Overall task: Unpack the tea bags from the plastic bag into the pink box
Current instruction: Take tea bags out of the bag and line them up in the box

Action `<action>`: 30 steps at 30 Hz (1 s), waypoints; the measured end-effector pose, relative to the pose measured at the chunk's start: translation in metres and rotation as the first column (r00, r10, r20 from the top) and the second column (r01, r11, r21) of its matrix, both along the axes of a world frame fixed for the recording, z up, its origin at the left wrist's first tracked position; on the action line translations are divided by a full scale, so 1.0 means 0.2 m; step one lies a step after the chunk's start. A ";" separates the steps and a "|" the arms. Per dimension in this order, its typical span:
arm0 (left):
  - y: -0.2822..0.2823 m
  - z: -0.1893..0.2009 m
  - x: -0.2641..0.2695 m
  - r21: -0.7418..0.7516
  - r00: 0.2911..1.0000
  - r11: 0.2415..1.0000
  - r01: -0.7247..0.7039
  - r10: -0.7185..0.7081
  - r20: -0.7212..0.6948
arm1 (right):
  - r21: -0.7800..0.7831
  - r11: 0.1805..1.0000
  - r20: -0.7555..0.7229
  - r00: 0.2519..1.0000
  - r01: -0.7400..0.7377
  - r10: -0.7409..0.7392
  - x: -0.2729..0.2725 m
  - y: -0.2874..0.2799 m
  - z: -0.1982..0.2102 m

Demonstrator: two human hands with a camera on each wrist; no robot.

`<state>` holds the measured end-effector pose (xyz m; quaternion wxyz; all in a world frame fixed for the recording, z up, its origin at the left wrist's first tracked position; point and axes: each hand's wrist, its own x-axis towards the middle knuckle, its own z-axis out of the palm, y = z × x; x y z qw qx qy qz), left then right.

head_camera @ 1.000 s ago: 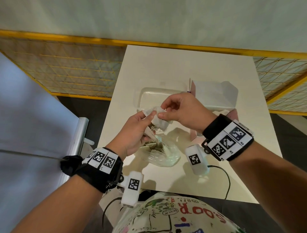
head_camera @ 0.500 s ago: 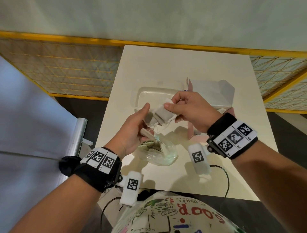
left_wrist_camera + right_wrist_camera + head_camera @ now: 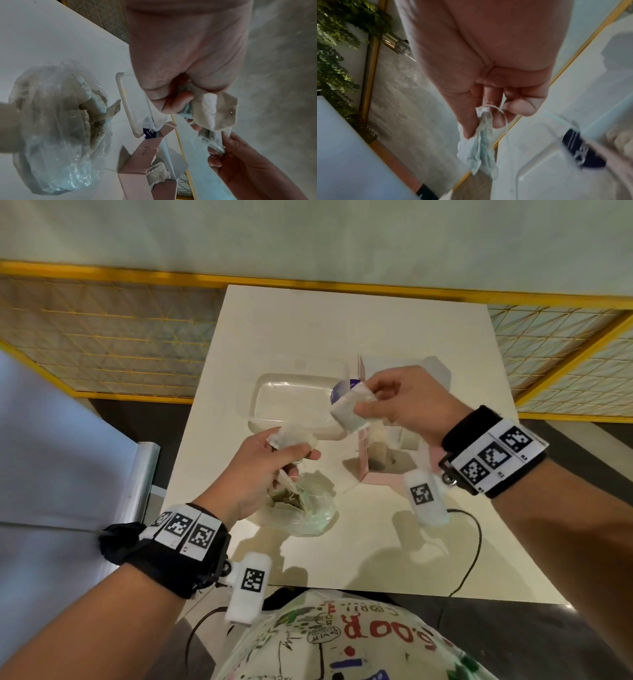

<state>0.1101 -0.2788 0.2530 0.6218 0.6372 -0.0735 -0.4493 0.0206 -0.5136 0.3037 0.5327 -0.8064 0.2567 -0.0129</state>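
Over the table's middle, my right hand (image 3: 367, 398) pinches a pale tea bag (image 3: 350, 409) by thumb and forefinger, just left of and above the open pink box (image 3: 379, 479). Several tea bags lie inside that box. In the right wrist view the same tea bag (image 3: 479, 147) hangs crumpled from my fingers, its string looped. My left hand (image 3: 295, 449) grips another tea bag (image 3: 294, 437) above the clear plastic bag (image 3: 308, 517), which lies on the table with more tea bags in it. The left wrist view shows that gripped tea bag (image 3: 217, 111) and the plastic bag (image 3: 60, 128).
A clear plastic tray (image 3: 270, 392) sits behind my hands, left of the pink box. The box's white lid flap (image 3: 430, 371) stands open at the back. A black cable (image 3: 474, 546) trails over the table's near edge. Yellow mesh fencing (image 3: 102, 337) flanks the table.
My hands have drawn apart. The right hand has carried one tea bag rightward to the pink box, and the left hand keeps hold of the other tea bag above the plastic bag.
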 end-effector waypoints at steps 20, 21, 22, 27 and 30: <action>-0.01 -0.16 -0.12 0.138 0.995 0.988 -0.073 0.081 -0.052 | -0.440 0.593 -0.812 0.580 -0.675 0.058 -0.10 -0.48 -0.58; -0.01 -0.17 -0.13 0.138 0.995 0.987 -0.080 0.088 -0.054 | -0.457 0.576 -0.809 0.586 -0.678 0.048 -0.10 -0.49 -0.57; -0.02 -0.17 -0.13 0.142 0.994 0.986 -0.084 0.093 -0.052 | -0.473 0.559 -0.806 0.590 -0.681 0.036 -0.09 -0.48 -0.56; -0.03 -0.18 -0.16 0.157 0.992 0.982 -0.106 0.115 -0.050 | -0.566 0.468 -0.769 0.640 -0.679 -0.001 -0.05 -0.46 -0.56; -0.04 -0.18 -0.17 0.160 0.989 0.978 -0.131 0.140 -0.050 | -0.644 0.352 -0.720 0.693 -0.679 0.019 -0.05 -0.39 -0.57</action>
